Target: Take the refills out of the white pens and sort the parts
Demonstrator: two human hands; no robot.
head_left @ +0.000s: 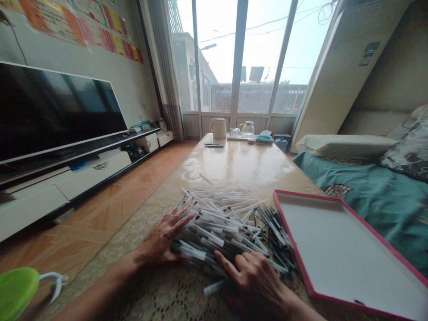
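Note:
A big loose pile of thin pens (227, 223) with clear barrels and white caps lies on the long glossy table (234, 165). My left hand (163, 240) rests against the pile's left side, fingers stretched out and flat. My right hand (254, 274) lies on the pile's near edge with its fingers spread over the pens. Neither hand grips a pen. A shallow white tray with a red rim (344, 254) lies just right of the pile, holding nothing.
At the table's far end stand a cream jug (219, 128), a glass kettle (248, 129) and small items. A television (56, 111) on a low unit lines the left wall. A teal-covered bed (377, 196) is on the right. A green object (16, 290) sits bottom left.

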